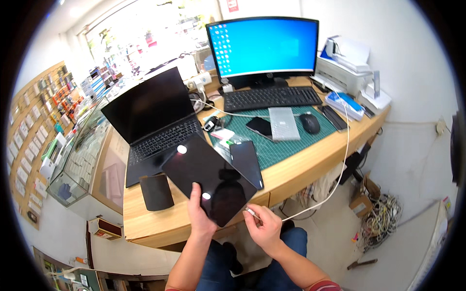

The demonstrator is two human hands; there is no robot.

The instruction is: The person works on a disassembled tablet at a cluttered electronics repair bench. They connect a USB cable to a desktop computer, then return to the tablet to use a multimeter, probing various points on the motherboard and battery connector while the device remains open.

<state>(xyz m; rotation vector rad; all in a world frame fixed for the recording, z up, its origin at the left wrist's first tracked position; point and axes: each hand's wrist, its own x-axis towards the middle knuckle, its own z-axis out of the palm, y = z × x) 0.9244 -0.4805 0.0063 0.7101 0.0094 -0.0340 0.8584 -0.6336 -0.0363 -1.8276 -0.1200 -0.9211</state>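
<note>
A black tablet point(206, 169) with a dark, reflecting screen is tilted over the front of the wooden desk. My left hand point(200, 216) grips its lower left edge, thumb on the glass and the other fingers hidden behind. Close to the tablet's lower right corner, my right hand point(264, 227) pinches the white plug point(251, 212) of a charging cable. Whether the plug touches the tablet or sits in its port cannot be made out. From my right hand the white cable point(346, 153) loops right and up across the desk edge.
An open black laptop point(150, 104) stands left, with a dark curved stand point(157, 193) before it. On the green cutting mat point(284, 154) lie dark phones, a clear sleeve point(284, 123) and a mouse point(309, 123). Behind are a keyboard point(272, 99), lit monitor point(272, 48) and printer point(342, 75).
</note>
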